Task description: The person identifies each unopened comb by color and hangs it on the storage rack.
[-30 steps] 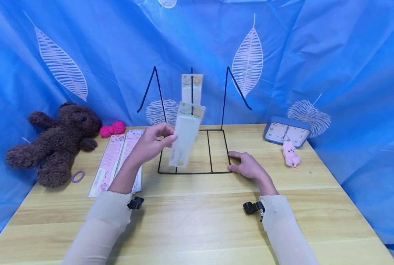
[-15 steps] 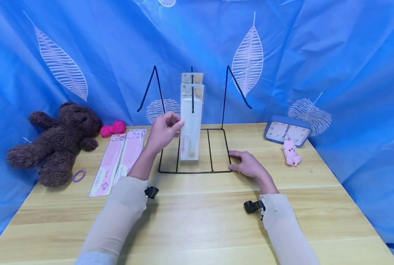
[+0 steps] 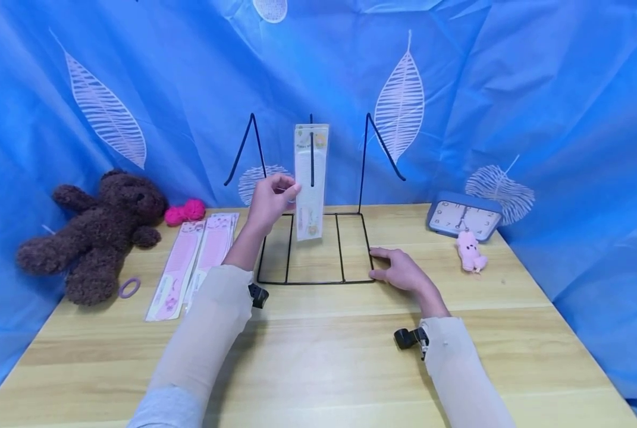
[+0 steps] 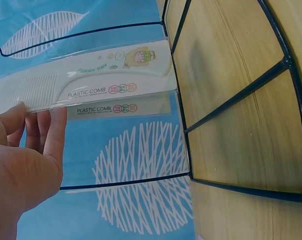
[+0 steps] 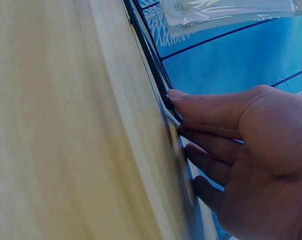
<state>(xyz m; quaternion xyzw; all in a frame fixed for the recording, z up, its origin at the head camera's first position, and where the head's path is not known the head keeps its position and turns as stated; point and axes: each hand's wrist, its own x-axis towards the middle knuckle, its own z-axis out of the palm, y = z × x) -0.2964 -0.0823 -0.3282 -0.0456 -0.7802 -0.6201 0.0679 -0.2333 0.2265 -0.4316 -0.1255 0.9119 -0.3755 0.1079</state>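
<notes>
On the wooden table [image 3: 323, 356] in front of you stands a black wire rack [image 3: 318, 261], and your left hand [image 3: 269, 199] is raised at its middle hook, where a packaged white comb [image 3: 310, 178] hangs upright. Your left fingertips [image 4: 55, 122] lie close together along the comb pack's edge, with the thumb on its near side, so you pinch the pack lightly; the left wrist view shows a second comb pack [image 4: 120, 107] hanging just behind the first on the same hook. Your right hand [image 3: 401, 270] rests flat on the table at the rack's front right corner, its fingers [image 5: 211, 107] straight, side by side and pressed against the base wire.

To your left, pink comb packs [image 3: 195, 258] lie in a loose stack on the table. Beyond them sit a brown teddy bear [image 3: 99, 229], a pink pompom [image 3: 184, 211] and a purple hair tie [image 3: 128, 288]. To your right, a blue clock [image 3: 463, 217] leans back, with a small pink plush toy [image 3: 469, 251] just in front of it.
</notes>
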